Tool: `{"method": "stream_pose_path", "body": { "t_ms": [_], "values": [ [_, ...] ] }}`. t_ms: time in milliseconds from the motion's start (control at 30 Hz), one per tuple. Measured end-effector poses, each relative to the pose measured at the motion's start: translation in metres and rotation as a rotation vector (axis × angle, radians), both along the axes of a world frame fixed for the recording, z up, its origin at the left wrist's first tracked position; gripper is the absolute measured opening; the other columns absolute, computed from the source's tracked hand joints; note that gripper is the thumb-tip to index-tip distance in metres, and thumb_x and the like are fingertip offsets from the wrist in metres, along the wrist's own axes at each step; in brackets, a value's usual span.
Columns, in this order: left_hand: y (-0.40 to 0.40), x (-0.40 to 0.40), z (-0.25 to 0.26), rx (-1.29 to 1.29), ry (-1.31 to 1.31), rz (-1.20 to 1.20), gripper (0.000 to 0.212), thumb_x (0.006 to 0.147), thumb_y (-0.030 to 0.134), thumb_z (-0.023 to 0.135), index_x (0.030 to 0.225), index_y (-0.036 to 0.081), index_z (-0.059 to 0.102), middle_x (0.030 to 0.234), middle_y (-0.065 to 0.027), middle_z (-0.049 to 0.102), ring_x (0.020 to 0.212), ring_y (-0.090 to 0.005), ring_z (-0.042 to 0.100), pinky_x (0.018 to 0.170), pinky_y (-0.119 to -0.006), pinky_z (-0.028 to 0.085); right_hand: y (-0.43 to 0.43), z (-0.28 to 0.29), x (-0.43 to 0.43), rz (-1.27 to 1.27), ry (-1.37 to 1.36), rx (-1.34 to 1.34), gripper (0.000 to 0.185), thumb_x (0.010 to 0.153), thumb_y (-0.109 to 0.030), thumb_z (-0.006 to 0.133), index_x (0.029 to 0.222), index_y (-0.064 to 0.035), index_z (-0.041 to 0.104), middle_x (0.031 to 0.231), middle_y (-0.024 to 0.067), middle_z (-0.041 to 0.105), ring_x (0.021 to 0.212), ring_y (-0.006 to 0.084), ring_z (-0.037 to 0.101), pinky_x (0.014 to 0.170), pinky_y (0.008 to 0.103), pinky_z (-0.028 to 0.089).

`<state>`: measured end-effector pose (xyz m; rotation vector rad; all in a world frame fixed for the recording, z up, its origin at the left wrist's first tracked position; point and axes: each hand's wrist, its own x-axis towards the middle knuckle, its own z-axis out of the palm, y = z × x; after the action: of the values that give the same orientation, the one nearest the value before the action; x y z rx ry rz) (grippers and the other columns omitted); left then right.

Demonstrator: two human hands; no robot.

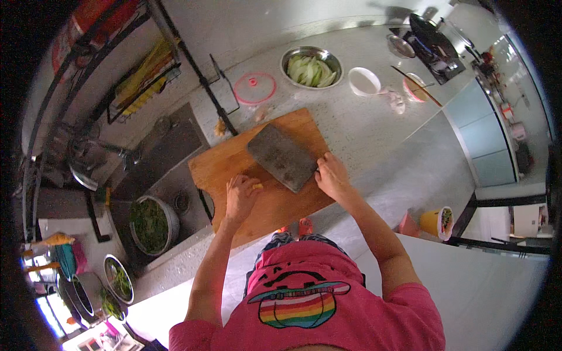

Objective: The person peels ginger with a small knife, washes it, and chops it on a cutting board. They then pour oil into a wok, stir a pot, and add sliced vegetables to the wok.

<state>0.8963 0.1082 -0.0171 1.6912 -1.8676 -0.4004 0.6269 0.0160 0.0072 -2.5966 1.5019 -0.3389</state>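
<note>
A wooden cutting board lies before me, its left part over the sink's edge. My right hand is closed around the handle of a cleaver at the board's right edge. The cleaver's broad dark blade lies flat over the middle of the board. My left hand is low over the board's left half, its fingers around a small yellowish piece of food, perhaps ginger. The blade and my left hand are apart. Most of the cleaver's handle is hidden by my fingers.
Behind the board stand a steel bowl of sliced pale green vegetable, a clear lid with pink rim and a white bowl. Garlic and a bowl with chopsticks are farther right. A pot of leafy greens sits in the sink.
</note>
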Motion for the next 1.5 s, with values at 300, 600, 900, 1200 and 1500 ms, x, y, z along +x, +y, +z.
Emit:
{"method": "stream_pose_path", "body": {
  "t_ms": [300, 600, 900, 1200, 1500],
  "values": [
    [-0.003, -0.006, 0.019, -0.144, 0.108, 0.018, 0.032, 0.065, 0.011, 0.070, 0.095, 0.005, 0.061, 0.096, -0.0131, 0.056, 0.090, -0.0309, 0.052, 0.080, -0.042, 0.041, 0.001, 0.011, -0.012, 0.025, -0.143, 0.149, 0.033, 0.073, -0.020, 0.066, 0.094, 0.0023, 0.054, 0.098, 0.0214, 0.053, 0.090, 0.0376, 0.053, 0.076, 0.0425, 0.045],
    [-0.029, -0.063, 0.089, -0.321, -0.097, 0.081, 0.010, 0.068, 0.009, 0.068, 0.077, 0.010, 0.064, 0.087, -0.0016, 0.062, 0.092, -0.0224, 0.052, 0.083, -0.037, 0.034, -0.139, -0.002, -0.160, -0.435, -0.161, -0.188, 0.043, 0.082, -0.019, 0.058, 0.116, 0.0040, 0.046, 0.122, 0.0287, 0.044, 0.113, 0.0407, 0.043, 0.093, 0.0446, 0.037],
    [-0.123, -0.299, 0.085, -0.089, 0.439, -0.038, 0.017, 0.086, 0.014, 0.056, 0.095, 0.002, 0.064, 0.101, -0.0124, 0.063, 0.094, -0.0306, 0.056, 0.084, -0.037, 0.044, -0.285, -0.066, -0.247, -0.215, -0.079, -0.409, 0.033, 0.076, -0.018, 0.060, 0.107, -0.0076, 0.058, 0.115, 0.0172, 0.053, 0.108, 0.0347, 0.048, 0.085, 0.0448, 0.041],
    [-0.239, -0.427, -0.044, -0.073, 0.615, 0.297, 0.038, 0.090, 0.029, 0.035, 0.108, 0.002, 0.056, 0.110, -0.0198, 0.057, 0.105, -0.0331, 0.053, 0.092, -0.037, 0.037, -0.154, -0.018, -0.207, -0.205, -1.360, 0.481, 0.023, 0.084, -0.020, 0.056, 0.096, -0.0013, 0.059, 0.090, 0.0122, 0.060, 0.076, 0.0218, 0.058, 0.069, 0.0322, 0.047],
    [-0.150, -0.387, 0.062, -0.016, 0.855, -0.190, 0.036, 0.089, 0.019, 0.047, 0.120, 0.000, 0.045, 0.122, -0.0139, 0.047, 0.107, -0.0216, 0.049, 0.089, -0.036, 0.041, -0.188, 0.036, -0.224, -0.224, -1.048, 0.218, 0.036, 0.087, -0.032, 0.052, 0.090, 0.0039, 0.055, 0.086, 0.0139, 0.059, 0.078, 0.0231, 0.056, 0.070, 0.0355, 0.044]
  ]
}}
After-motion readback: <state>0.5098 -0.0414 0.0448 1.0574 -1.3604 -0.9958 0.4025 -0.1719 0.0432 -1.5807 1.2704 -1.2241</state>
